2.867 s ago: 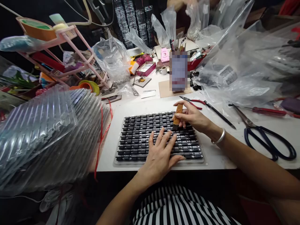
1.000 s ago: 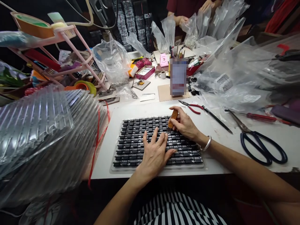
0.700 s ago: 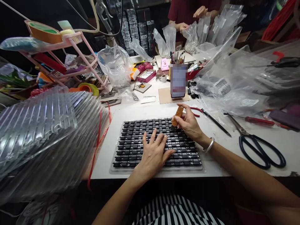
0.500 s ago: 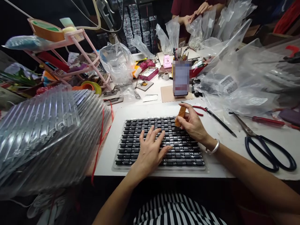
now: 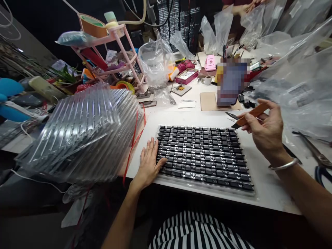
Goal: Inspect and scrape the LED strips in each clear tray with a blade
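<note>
A clear plastic tray [image 5: 204, 188] lies on the white work surface, filled with rows of small black electronic parts [image 5: 199, 152]. My left hand [image 5: 148, 164] rests flat at the tray's left edge, fingers stretched out, with the thumb over the nearest parts. Past the tray's far right corner, my right hand [image 5: 268, 128] is closed around a flat orange-brown tool [image 5: 255, 113] with a dark slanted tip. That tip points left and down, close to the tray's corner. Behind it show the jaws of pliers [image 5: 231, 115]; their handles are hidden by the hand.
Stacked clear plastic trays [image 5: 77, 138] lean at the left, beside a red ribbon [image 5: 133, 145]. A pink rack [image 5: 124, 52] stands behind them. At the right are scissors [image 5: 315, 148] and plastic bags [image 5: 298, 86]. A blurred-out phone [image 5: 230, 83] stands at the back; another person's hands [image 5: 249, 7] show beyond.
My left hand has moved from over the parts to the tray's left edge. My right hand has moved off the parts to the right, tilting the orange-brown tool. The view has swung left.
</note>
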`<state>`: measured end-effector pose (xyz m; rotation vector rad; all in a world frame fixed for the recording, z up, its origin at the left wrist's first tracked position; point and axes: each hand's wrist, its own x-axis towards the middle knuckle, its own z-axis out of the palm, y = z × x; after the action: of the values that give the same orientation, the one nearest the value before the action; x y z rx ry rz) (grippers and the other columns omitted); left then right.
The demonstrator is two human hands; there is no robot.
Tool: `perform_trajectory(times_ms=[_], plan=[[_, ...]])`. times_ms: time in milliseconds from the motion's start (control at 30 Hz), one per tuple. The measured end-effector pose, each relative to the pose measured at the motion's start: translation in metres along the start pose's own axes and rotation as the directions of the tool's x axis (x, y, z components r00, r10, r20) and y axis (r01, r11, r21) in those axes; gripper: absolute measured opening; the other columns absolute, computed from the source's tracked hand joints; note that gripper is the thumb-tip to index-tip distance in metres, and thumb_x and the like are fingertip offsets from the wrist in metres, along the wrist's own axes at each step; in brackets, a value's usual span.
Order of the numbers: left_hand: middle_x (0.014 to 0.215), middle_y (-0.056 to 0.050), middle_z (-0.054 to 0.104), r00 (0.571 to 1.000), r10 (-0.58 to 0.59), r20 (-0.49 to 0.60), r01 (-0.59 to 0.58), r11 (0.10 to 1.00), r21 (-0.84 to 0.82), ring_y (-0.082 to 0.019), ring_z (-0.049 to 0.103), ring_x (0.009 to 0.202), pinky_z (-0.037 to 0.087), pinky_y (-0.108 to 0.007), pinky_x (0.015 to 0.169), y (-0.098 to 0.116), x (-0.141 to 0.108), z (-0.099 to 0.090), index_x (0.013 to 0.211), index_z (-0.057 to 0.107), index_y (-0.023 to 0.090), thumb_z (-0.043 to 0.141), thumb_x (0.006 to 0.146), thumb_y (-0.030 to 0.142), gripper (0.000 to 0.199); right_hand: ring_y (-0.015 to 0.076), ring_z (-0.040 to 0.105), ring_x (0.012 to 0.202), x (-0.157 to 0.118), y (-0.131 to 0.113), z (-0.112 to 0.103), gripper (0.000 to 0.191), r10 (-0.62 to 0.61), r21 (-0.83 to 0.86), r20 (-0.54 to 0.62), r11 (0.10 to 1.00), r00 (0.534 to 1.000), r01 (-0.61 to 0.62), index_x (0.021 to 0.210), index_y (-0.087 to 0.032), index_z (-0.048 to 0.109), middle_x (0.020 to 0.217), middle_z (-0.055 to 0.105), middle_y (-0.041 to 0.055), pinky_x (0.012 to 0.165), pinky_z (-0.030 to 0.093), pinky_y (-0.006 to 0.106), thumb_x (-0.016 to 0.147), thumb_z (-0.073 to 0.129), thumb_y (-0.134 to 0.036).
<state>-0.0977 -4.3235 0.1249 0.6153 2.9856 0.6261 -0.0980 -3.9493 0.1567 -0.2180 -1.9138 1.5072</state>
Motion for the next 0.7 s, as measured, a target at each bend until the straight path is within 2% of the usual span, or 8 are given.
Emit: perform_trajectory(times_ms=[133,333,500,600,700], plan=[[0.158,-0.014,0.007,1.000,0.008,-0.003,-0.009,0.995,-0.103,-0.026,0.001,0.146,0.007,-0.055,0.116,0.001,-0.003,0.001,0.151,0.005,0.019,0.021,0.089,0.067,0.081,0.0095,0.053,0.042,0.014,0.019,-0.010,0.056,0.042,0.008,-0.066,0.999,0.997,-0.041,0.121,-0.020,0.042,0.079,0.067,0.0031,0.035,0.041,0.018,0.069,0.063,-0.015],[0.156,-0.010,0.024,0.995,-0.063,-0.076,0.033,0.939,-0.342,-0.022,0.016,0.145,0.006,-0.048,0.119,-0.002,-0.007,-0.003,0.150,0.018,0.018,0.022,0.090,0.067,0.077,0.0108,0.054,0.042,0.022,0.033,-0.014,0.058,0.039,0.003,-0.094,0.999,0.995,-0.039,0.119,-0.021,0.042,0.070,0.065,-0.0005,0.032,0.040,0.017,0.064,0.059,-0.014],[0.153,-0.009,0.032,0.978,-0.162,-0.133,0.074,0.861,-0.503,-0.022,0.028,0.141,0.017,-0.042,0.119,-0.005,-0.011,-0.001,0.147,0.029,0.018,0.033,0.093,0.058,0.068,0.0080,0.048,0.038,0.016,0.025,-0.010,0.057,0.043,-0.020,-0.044,0.999,0.998,-0.044,0.122,-0.022,0.041,0.071,0.064,-0.0033,0.034,0.042,0.019,0.068,0.058,-0.016],[0.150,-0.010,0.037,0.966,-0.198,-0.165,0.054,0.781,-0.623,-0.021,0.038,0.136,0.027,-0.037,0.116,-0.007,-0.011,0.003,0.145,0.033,0.016,0.036,0.096,0.049,0.059,0.0081,0.051,0.042,0.011,0.014,-0.008,0.057,0.034,-0.001,-0.027,0.999,0.999,-0.034,0.124,-0.020,0.039,0.074,0.065,-0.0012,0.037,0.042,0.019,0.071,0.060,-0.016],[0.148,-0.011,0.040,0.956,-0.215,-0.200,0.027,0.744,-0.667,-0.020,0.043,0.133,0.029,-0.036,0.116,-0.009,-0.011,0.007,0.143,0.037,0.014,0.040,0.096,0.042,0.054,0.0093,0.054,0.047,0.006,0.002,-0.004,0.056,0.042,0.027,0.000,0.999,0.999,-0.042,0.126,-0.020,0.039,0.074,0.066,0.0006,0.040,0.042,0.019,0.073,0.060,-0.016]])
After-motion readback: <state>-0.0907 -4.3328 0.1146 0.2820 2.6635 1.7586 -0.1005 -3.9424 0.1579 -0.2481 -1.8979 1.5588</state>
